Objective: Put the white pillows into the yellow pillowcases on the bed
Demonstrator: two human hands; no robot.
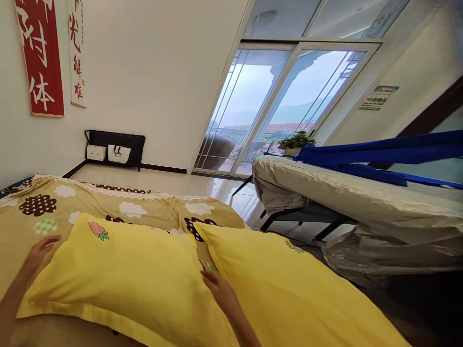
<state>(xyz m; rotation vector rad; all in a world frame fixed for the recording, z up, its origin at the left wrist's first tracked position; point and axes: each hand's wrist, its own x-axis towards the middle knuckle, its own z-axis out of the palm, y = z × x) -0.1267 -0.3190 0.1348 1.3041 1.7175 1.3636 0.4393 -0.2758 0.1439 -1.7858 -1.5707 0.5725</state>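
Note:
Two yellow pillows lie side by side on the bed. My left hand is at the left edge of the left pillow, with its fingers stretched out and nothing in them. At that pillow's right side, by the gap between the two, is my right hand; its fingers are extended towards the pillow and look loose. Whether they press on the cloth I cannot tell. A carrot print shows on the left pillow's upper corner. The right pillow reaches to the lower right. Beneath both is a tan patterned bedsheet.
A plastic-covered table or bench with blue cloth on it stands to the right. Beyond it are a potted plant and sliding glass doors. A black rack holds a white box and a white bag.

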